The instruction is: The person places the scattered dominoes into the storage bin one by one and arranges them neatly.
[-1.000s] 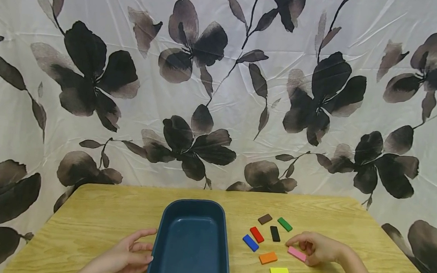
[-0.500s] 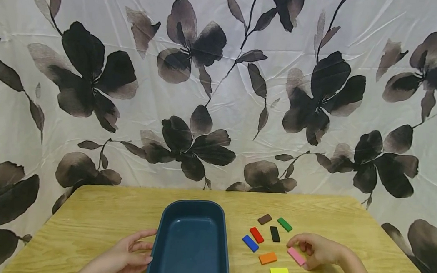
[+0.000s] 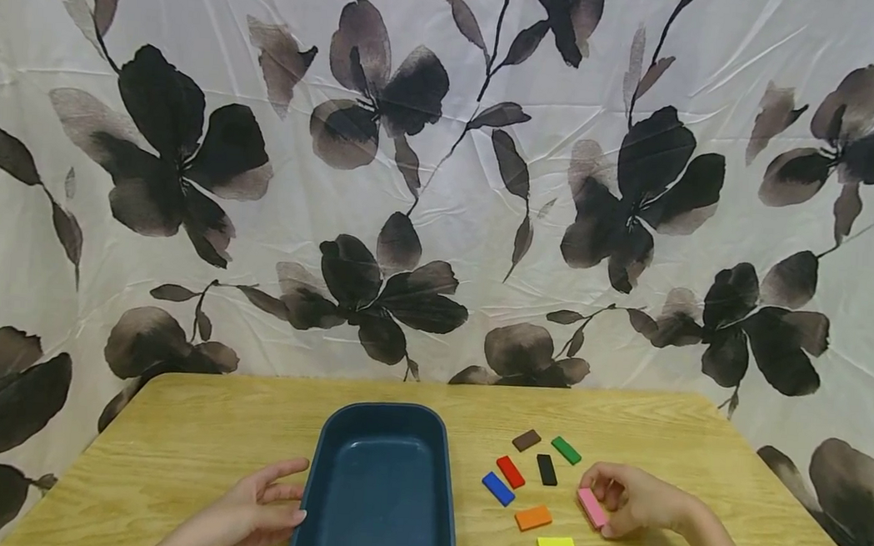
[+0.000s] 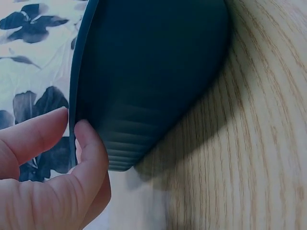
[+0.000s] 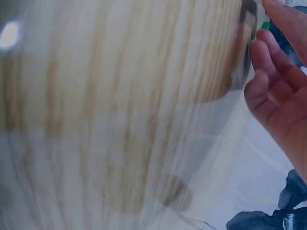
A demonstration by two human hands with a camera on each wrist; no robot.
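Pink block (image 3: 592, 509) in the narrow thumb-and-finger pinch of the right hand (image 3: 635, 501), touches the tray (image 3: 376, 503) well left of that grip with relaxed left hand (image 3: 253, 502), seems at the picking-up step, and next probably calls for a steady lift clear of the table (image 3: 660, 429).

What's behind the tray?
Past the tray, a strip of table shows, then floral cloth. Table right against its far side is hidden by the tray itself.
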